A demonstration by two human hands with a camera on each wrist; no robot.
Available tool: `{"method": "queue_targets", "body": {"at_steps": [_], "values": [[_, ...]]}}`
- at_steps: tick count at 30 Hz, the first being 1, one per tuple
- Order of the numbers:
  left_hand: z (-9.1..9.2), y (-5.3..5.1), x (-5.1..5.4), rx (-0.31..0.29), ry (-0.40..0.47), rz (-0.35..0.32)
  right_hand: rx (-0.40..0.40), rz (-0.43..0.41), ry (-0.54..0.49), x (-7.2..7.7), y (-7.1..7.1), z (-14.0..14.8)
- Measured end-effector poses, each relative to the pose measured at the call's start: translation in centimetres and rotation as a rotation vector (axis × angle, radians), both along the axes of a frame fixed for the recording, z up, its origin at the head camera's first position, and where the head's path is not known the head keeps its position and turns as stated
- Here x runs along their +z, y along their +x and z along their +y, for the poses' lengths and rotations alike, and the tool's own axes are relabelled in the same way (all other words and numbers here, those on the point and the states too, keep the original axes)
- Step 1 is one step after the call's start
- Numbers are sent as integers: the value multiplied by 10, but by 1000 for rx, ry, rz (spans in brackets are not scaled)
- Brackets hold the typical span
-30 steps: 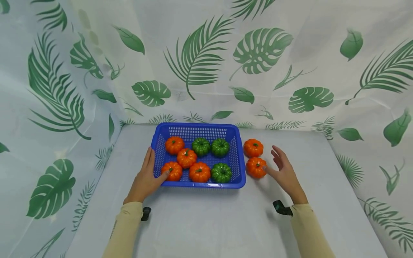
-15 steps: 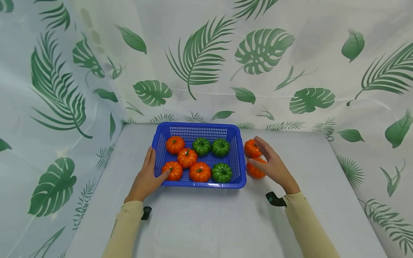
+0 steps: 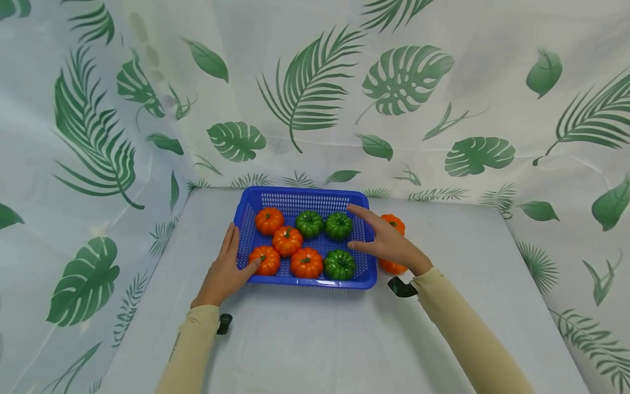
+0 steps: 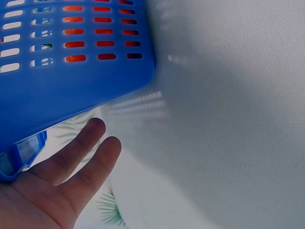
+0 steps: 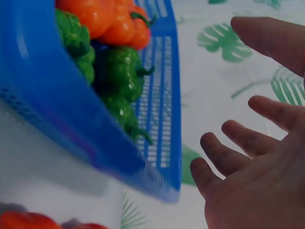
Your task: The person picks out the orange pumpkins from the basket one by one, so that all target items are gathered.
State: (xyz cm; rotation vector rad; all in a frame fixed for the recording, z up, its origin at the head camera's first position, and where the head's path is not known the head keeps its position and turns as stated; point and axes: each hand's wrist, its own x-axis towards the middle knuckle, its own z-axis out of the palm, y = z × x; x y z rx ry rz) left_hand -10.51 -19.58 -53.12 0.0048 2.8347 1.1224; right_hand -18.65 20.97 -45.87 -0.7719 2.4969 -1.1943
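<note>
A blue plastic basket (image 3: 305, 282) holds several glossy orange pumpkins (image 3: 287, 241) and three green pumpkins (image 3: 339, 265). My left hand (image 3: 222, 278) rests at the basket's near left corner, its straight fingers along the outside and its thumb over the rim by an orange pumpkin. Two of its fingers (image 4: 95, 167) show stretched out beside the basket wall in the left wrist view. Above the basket's right rim hangs my right hand (image 3: 389, 241), fingers spread and holding nothing. Partly hidden beneath it are two orange pumpkins (image 3: 392, 267) on the table outside the basket.
The basket stands on a white-covered table (image 3: 305, 339), close to its back edge. White curtains (image 3: 315, 158) with green leaf prints rise behind and at both sides. A black wrist mount (image 3: 402, 287) sticks out from the right sleeve.
My right hand has moved left from beside the two loose orange pumpkins, across them, to above the basket's right rim. The left hand stays at the basket's corner. Both loose pumpkins remain outside.
</note>
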Motion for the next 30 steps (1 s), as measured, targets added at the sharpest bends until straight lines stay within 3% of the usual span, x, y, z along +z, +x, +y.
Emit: {"method": "queue_targets", "body": {"at_steps": [7,22,30], "values": [[-1,0,-1,1,6,1,113,-56,38,2,-10,-27],[1,0,-1,21,-4,-18,266,-109,140,-16,-27,-65],[1,-1,-2,18,-7,-6,342,-197,259,-19,-31,-82]]}}
